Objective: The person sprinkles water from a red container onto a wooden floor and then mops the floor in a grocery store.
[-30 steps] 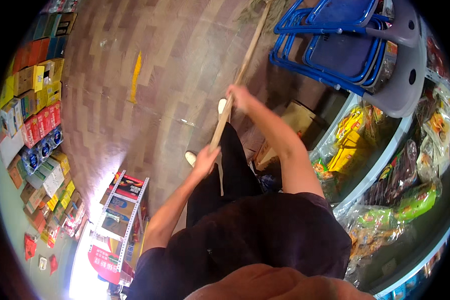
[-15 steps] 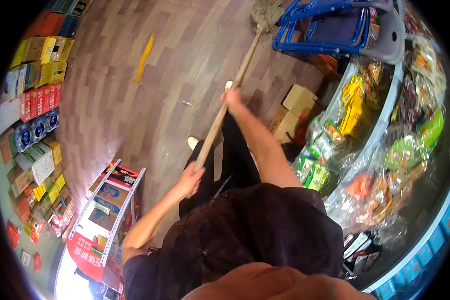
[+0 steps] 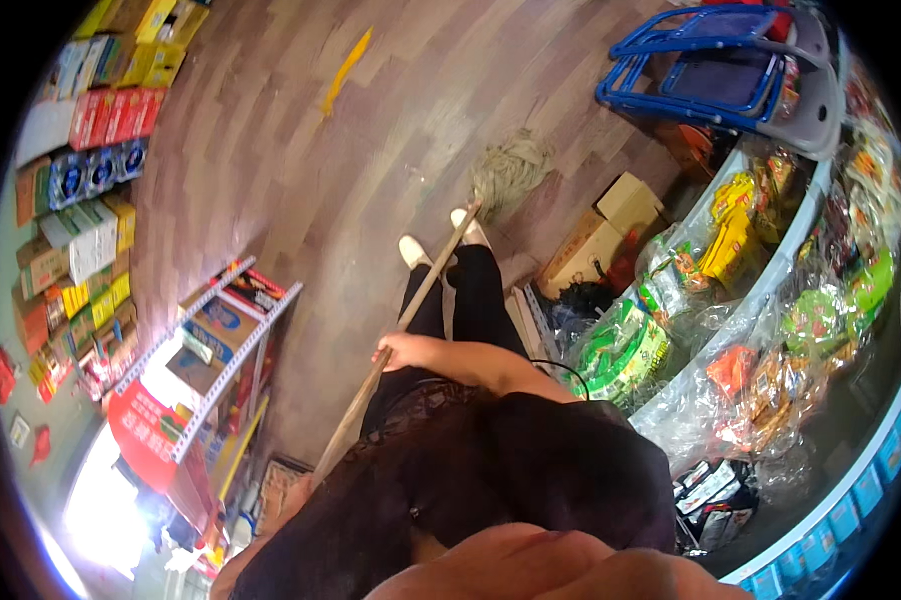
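Note:
A mop lies slantwise across my body, its wooden handle (image 3: 432, 277) running from lower left up to the grey-beige string head (image 3: 512, 172). The strings rest on the floor just beyond my right shoe. My right hand (image 3: 411, 352) is closed round the middle of the handle, in front of my thighs. Low on the left, my left hand (image 3: 293, 494) is at the handle's upper end, close to my side. My dark shirt and the handle hide part of its fingers.
Blue folding chairs (image 3: 716, 75) stand at the upper right, beside a long bin (image 3: 661, 345) of bagged snacks. An open cardboard box (image 3: 596, 240) sits near my right leg. A metal shelf rack (image 3: 221, 345) is close on my left. Stacked cartons (image 3: 121, 115) line the left wall.
The mop head has been drawn back from near the chairs to just in front of my shoes. Both hands have moved back toward my body with the handle, the left one down beside my side.

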Demonstrator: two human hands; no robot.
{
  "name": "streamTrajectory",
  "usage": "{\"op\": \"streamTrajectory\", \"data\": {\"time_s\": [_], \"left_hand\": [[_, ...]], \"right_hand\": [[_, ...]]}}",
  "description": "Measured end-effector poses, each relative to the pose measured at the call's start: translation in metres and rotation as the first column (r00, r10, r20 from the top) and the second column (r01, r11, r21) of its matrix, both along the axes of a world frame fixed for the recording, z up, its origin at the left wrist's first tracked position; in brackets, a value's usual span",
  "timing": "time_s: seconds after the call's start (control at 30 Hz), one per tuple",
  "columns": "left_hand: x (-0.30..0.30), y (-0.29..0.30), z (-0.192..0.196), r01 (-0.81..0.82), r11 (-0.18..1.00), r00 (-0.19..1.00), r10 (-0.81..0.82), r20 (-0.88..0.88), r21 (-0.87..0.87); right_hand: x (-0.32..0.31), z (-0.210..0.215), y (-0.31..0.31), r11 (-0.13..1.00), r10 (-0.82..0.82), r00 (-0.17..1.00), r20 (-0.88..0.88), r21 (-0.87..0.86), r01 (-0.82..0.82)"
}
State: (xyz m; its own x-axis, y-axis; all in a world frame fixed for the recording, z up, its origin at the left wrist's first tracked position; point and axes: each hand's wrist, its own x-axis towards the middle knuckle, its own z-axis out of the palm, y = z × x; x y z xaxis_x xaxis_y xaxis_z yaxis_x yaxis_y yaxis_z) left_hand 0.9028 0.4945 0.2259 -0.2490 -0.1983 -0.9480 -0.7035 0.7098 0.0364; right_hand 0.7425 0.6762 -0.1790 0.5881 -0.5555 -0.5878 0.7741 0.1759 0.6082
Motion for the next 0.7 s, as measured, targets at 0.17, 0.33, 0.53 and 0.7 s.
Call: {"op": "streamTrajectory", "data": {"time_s": [0.17,0.33,0.53,0.7], "left_hand": [[0.015,0.075,-0.004,-0.292,0.956,0.956,0.291,-0.035,-0.015],[-0.014,0.118,-0.058,-0.435,0.9,0.875,0.426,-0.229,0.013],[-0.173,0.068,-0.175,-0.714,0.665,0.591,0.74,-0.321,0.22],[-0.353,0.025,-0.234,-0.768,0.077,0.148,0.987,0.059,0.636]], "right_hand": [[-0.042,0.014,0.016,0.948,0.318,0.937,-0.145,0.019,-0.319],[-0.099,-0.051,-0.018,0.876,0.238,0.676,-0.698,-0.146,-0.459],[-0.268,-0.082,-0.124,0.967,0.185,0.278,-0.942,0.124,-0.222],[-0.32,0.021,-0.153,0.969,0.202,0.332,-0.921,0.236,0.065]]}}
